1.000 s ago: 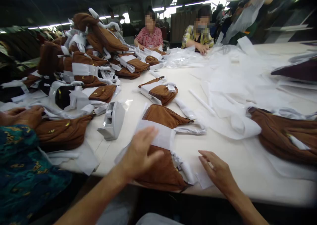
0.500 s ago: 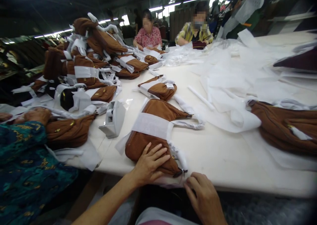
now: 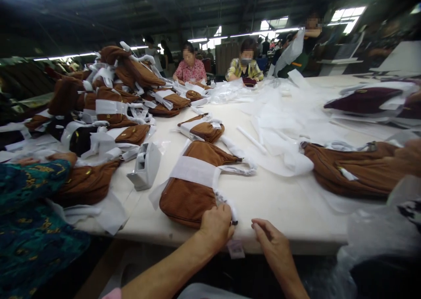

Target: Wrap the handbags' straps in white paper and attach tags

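A brown corduroy-like handbag (image 3: pixel 186 198) lies on the table in front of me, with a band of white paper (image 3: pixel 194 171) around its middle. Its strap (image 3: pixel 241 169) is wrapped in white. My left hand (image 3: pixel 217 224) is closed on the bag's near right corner, by the strap's end. Just right of that corner, my right hand (image 3: pixel 272 244) is held apart from the bag, thumb and fingertips pinched together. Anything between those fingertips is too small to see. A small pale tag (image 3: pixel 236 249) hangs over the table's edge below my left hand.
A white tape dispenser (image 3: pixel 144 165) stands left of the bag. Brown bags (image 3: pixel 131 70) are piled at the far left. Another brown bag (image 3: pixel 348 165) lies right, near a person's hand (image 3: pixel 408 158). White paper (image 3: pixel 279 127) covers the far table. A patterned sleeve (image 3: pixel 36 185) is close on my left.
My left hand has gone from lying flat on the bag to gripping its near corner. My right hand has moved slightly away from that corner. The small tag now shows below the edge.
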Motion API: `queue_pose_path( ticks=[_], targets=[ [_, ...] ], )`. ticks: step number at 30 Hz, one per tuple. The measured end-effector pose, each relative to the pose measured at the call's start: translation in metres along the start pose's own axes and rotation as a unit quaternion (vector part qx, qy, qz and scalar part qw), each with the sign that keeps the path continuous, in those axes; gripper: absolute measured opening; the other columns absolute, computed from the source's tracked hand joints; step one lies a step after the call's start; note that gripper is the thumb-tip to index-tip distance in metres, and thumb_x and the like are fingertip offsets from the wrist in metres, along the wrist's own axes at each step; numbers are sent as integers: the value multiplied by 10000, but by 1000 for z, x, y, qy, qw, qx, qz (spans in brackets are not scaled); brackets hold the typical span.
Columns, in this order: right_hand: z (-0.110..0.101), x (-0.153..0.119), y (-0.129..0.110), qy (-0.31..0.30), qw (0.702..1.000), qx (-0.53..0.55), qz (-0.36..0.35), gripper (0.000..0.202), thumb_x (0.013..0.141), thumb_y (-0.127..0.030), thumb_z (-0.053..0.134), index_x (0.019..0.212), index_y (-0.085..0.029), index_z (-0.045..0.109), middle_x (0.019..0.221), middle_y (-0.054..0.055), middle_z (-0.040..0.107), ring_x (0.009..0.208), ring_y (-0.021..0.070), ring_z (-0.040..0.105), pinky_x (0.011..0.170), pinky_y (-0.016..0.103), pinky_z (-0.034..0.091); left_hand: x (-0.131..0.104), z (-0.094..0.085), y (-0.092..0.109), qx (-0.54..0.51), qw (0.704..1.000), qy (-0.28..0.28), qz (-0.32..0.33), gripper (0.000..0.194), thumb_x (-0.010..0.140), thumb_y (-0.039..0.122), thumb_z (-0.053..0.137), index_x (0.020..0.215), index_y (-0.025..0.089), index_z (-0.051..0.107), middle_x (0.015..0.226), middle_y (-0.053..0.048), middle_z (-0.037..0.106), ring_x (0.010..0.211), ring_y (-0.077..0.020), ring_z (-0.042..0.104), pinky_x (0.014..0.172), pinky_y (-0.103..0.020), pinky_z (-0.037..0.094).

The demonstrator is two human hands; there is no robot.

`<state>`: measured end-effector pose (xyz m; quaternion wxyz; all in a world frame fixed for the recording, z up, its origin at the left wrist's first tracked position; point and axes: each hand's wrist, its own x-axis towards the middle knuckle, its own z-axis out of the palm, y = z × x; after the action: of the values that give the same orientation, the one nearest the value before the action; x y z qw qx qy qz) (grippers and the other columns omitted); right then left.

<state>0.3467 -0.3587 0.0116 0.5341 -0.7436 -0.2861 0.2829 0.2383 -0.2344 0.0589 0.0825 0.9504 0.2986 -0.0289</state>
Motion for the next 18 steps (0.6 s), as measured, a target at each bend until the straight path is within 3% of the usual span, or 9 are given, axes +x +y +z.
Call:
queue_pose_path(
  ticks=[3, 6, 8, 10, 14, 18],
  targets=[
    [1, 13, -1, -33, 991, 110, 73, 397, 732, -498, 543, 945, -168, 605, 873, 84, 649, 720, 207, 598, 606, 314, 478, -6, 4, -12, -21, 999, 8, 44, 185, 678, 234, 538, 842, 151, 555, 934, -100, 550, 782, -239, 552, 626, -324, 458],
    [11, 25, -17, -140, 953, 232, 138, 439, 729, -504, 553, 969, -141, 606, 887, 105, 649, 776, 211, 607, 673, 337, 476, -13, -2, -25, -153, 982, 29, 106, 177, 682, 155, 496, 838, 187, 572, 920, -42, 569, 750, -168, 552, 665, -258, 444],
    [20, 29, -34, -234, 916, 296, 138, 463, 755, -505, 522, 1044, -148, 581, 925, 102, 642, 811, 204, 604, 717, 350, 463, -17, -11, -33, -281, 949, 62, 131, 220, 698, 128, 472, 877, 196, 580, 960, -30, 571, 802, -158, 547, 722, -239, 433],
    [29, 29, -53, -283, 896, 330, 95, 477, 743, -481, 551, 1120, -188, 538, 1008, 85, 619, 881, 200, 584, 732, 335, 456, -22, -20, -41, -391, 906, 94, 130, 242, 716, 139, 470, 929, 184, 576, 997, -41, 564, 866, -177, 531, 785, -253, 419],
    [46, 27, -79, -278, 902, 330, -6, 469, 680, -372, 652, 1099, -191, 547, 1057, 71, 599, 988, 214, 531, 821, 331, 420, -30, -23, -58, -516, 845, 116, 85, 221, 735, 231, 518, 930, 144, 574, 942, -60, 565, 851, -200, 521, 777, -283, 421],
    [65, 27, -89, -262, 912, 315, -17, 469, 679, -343, 654, 1099, -177, 525, 927, 58, 637, 916, 221, 567, 817, 349, 426, -34, -13, -69, -574, 804, 148, 47, 260, 754, 352, 539, 885, 134, 592, 1149, -98, 497, 1013, -254, 485, 846, -327, 409]
  ],
)
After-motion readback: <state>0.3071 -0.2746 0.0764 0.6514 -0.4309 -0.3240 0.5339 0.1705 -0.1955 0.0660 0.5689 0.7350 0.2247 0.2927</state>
